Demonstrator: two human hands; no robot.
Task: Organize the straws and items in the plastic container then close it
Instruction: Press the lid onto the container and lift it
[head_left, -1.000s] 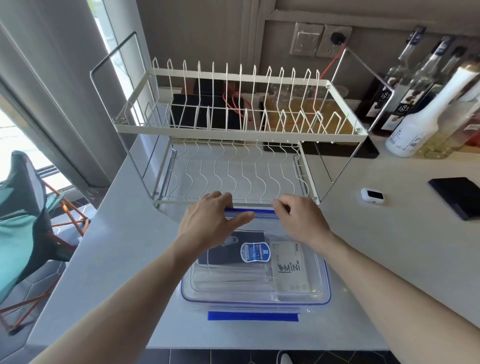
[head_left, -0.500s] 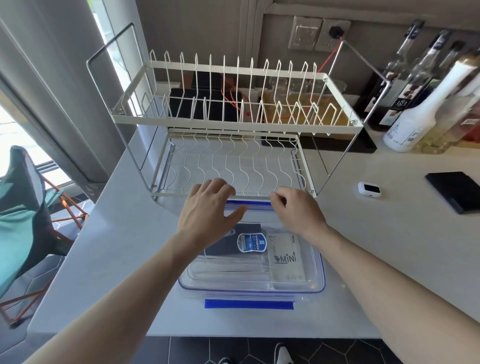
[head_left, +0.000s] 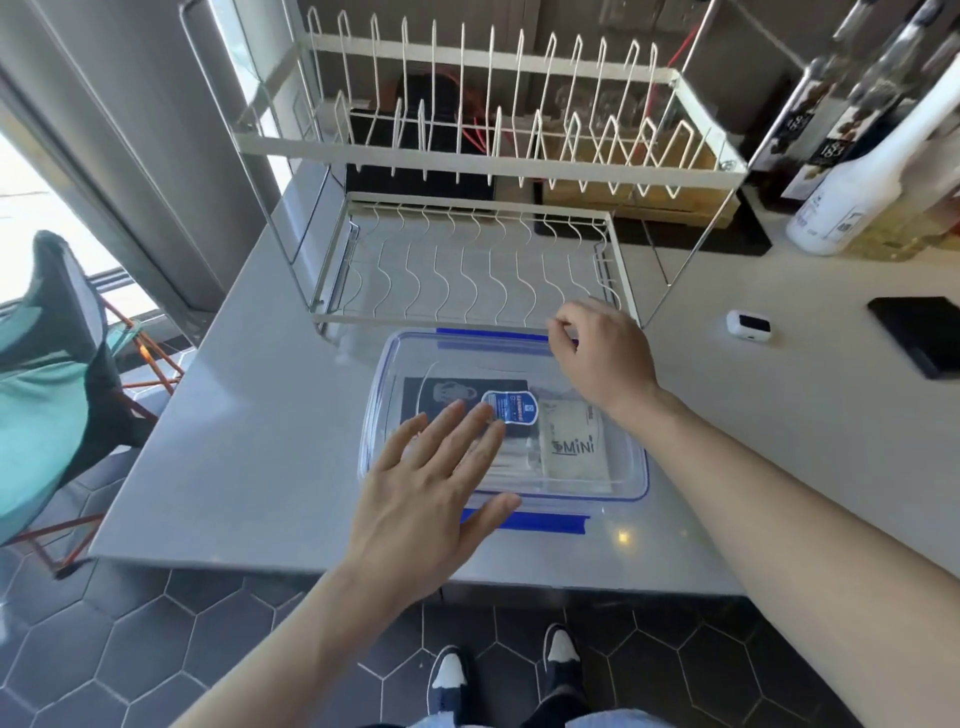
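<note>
Head view. My left hand (head_left: 431, 493) lies flat, fingers straight and spread, on the near-left part of the lid (head_left: 613, 467) of the plastic container (head_left: 376, 415); it grasps nothing. My right hand (head_left: 605, 358) sits at the far-right corner of the lid, fingers curled down at the far blue latch (head_left: 491, 334); whether it actually pinches the latch I cannot tell.

The container rests on the grey surface (head_left: 260, 441), just in front of the wire dish rack (head_left: 483, 166). Through the clear lid I see a dark packet (head_left: 441, 395), a blue-labelled item (head_left: 511, 406) and a pale "MiNi" sachet (head_left: 571, 441); the straws are not clearly distinguishable.

Step in hand, as I judge it: closing. The lid is seated, the contents lie flat inside. The near blue latch (head_left: 540, 521) appears to stick out, not yet snapped. The next move probably calls for steady downward pressure while each latch is folded over the rim.

On the surface to the right: a small white device (head_left: 748, 325), a black pad (head_left: 919, 332) and bottles (head_left: 857, 182). Hexagon-tiled floor (head_left: 156, 649) below; a teal chair (head_left: 47, 389) stands at left.
</note>
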